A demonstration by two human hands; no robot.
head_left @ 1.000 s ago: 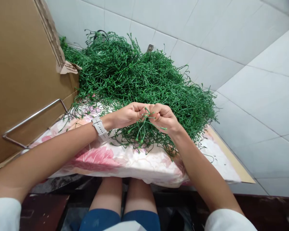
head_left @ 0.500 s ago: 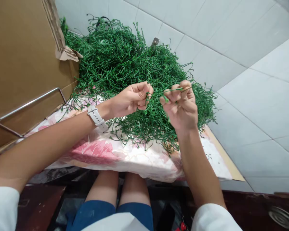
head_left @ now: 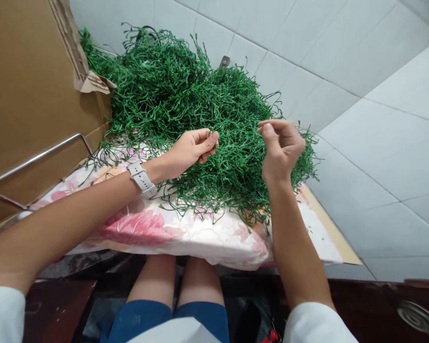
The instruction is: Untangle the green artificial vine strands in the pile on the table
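On a flowered cloth (head_left: 139, 226) against the tiled wall (head_left: 372, 166) lies one big heap of green stems (head_left: 232, 105), far too tangled to count. Two hands hover over it, well apart. The left hand (head_left: 195, 150) has its fingers curled, thumb near their tips; the right hand (head_left: 282, 152) is loosely bent, thumb near the forefinger. Whether either is closed on a stem, I cannot tell. One white strap (head_left: 142, 179) circles the left wrist. Leftward stand one cardboard sheet (head_left: 25, 90) and one bent metal bar (head_left: 39, 158).

Thin green stems (head_left: 229, 102), knobby-tipped, tangled in loose heap on floral cloth (head_left: 203, 242), beside tiled wall (head_left: 307, 57).
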